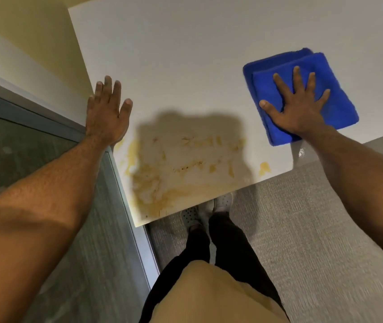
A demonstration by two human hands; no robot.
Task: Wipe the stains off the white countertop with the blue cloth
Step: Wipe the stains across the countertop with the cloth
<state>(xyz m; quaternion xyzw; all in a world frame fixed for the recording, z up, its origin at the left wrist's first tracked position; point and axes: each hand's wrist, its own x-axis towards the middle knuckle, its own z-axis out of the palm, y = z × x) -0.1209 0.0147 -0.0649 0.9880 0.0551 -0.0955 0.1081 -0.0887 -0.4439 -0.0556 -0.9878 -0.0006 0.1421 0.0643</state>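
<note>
The white countertop (pixel 197 54) fills the upper middle of the head view. Yellow-brown stains (pixel 176 169) smear its near left corner, partly under my shadow, and a single blot (pixel 264 167) sits close to the front edge. A folded blue cloth (pixel 335 89) lies flat on the counter at the right, its near corner at the edge. My right hand (pixel 298 106) presses on the cloth with fingers spread. My left hand (pixel 107 110) rests flat on the counter's left edge, fingers together, holding nothing, just beyond the stains.
A cream wall (pixel 34 38) and a glass panel with a metal frame (pixel 125 206) run along the counter's left side. Grey carpet (pixel 314 217) lies below the front edge, where my feet (pixel 206 206) stand. A small shiny scrap (pixel 301 152) lies on the carpet.
</note>
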